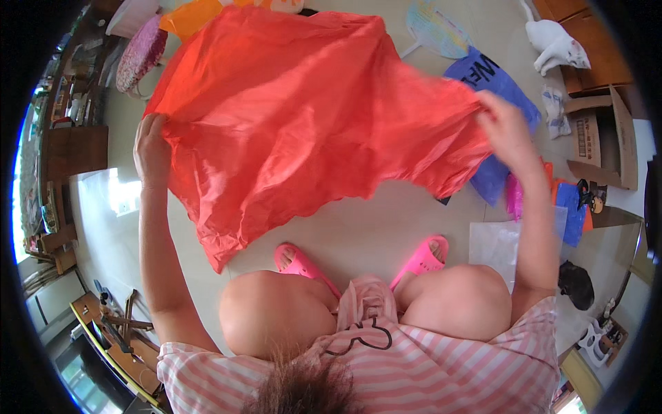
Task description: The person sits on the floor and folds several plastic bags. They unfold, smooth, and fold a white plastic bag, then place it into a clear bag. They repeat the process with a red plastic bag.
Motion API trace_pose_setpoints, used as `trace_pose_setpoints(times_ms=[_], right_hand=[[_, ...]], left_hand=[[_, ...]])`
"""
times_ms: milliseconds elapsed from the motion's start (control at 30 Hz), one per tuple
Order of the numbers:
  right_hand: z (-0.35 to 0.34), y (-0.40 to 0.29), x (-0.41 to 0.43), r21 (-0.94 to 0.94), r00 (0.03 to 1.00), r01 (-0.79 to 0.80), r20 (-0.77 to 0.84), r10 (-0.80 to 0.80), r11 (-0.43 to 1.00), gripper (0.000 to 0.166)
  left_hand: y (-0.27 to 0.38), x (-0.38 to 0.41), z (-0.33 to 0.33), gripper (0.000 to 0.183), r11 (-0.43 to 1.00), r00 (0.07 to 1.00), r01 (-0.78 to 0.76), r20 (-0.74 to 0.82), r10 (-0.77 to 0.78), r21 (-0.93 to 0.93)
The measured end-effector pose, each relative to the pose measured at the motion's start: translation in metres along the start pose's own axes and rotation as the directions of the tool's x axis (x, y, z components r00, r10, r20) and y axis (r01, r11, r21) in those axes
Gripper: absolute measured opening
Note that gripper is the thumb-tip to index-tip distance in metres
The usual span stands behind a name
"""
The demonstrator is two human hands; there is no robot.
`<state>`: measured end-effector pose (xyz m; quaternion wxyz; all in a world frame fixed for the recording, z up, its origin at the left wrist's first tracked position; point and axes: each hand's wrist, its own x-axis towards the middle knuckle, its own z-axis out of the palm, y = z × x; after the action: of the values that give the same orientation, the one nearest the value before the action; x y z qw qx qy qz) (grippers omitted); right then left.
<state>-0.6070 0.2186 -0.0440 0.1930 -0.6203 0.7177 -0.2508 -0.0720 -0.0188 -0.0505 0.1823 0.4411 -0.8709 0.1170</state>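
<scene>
A large sheet of thin, wrinkled red fabric [289, 114] is stretched out in front of me between my two hands. My left hand [151, 147] grips its left edge, with the fingers bent over the cloth. At the right edge, my right hand [504, 127] pinches a gathered part of the fabric and is slightly blurred. A loose corner of the cloth hangs down towards my left knee, and the near edge is ragged. Beneath it, part of a blue sheet with black lettering [491, 88] shows beside my right hand; the rest is covered.
A white cat [556, 44] is at the far right by an opened cardboard box [602, 137]. A dark cat [575, 284] lies at the right. A hand fan [437, 28], an orange sheet [191, 18] and a round stool [140, 54] are beyond the cloth. Clear plastic [491, 246] lies near my right knee.
</scene>
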Motion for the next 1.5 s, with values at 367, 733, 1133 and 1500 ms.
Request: trace_pose_setpoints(times_ms=[367, 733, 1133, 1500], right_hand=[[0.024, 0.118, -0.016, -0.610, 0.972, -0.151, 0.051, 0.229, 0.778, 0.046], [0.121, 0.095, -0.003, -0.632, 0.940, -0.025, 0.249, 0.233, 0.775, 0.093], [0.188, 0.007, -0.071, -0.105, 0.674, 0.124, 0.738, -0.006, 0.987, 0.084], [0.205, -0.116, -0.058, 0.431, 0.237, -0.316, 0.899, -0.369, 0.845, 0.064]], left_hand=[[-0.083, -0.098, 0.029, 0.023, 0.696, 0.703, 0.684, 0.448, -0.551, -0.218], [0.050, -0.147, -0.056, 0.043, 0.838, 0.494, 0.521, 0.743, -0.451, 0.162], [-0.041, -0.106, -0.129, 0.033, 0.009, 0.455, 0.803, 0.603, -0.655, -0.596], [-0.005, 0.094, -0.133, 0.020, -0.586, 0.940, 0.004, 0.202, -0.274, -0.810]])
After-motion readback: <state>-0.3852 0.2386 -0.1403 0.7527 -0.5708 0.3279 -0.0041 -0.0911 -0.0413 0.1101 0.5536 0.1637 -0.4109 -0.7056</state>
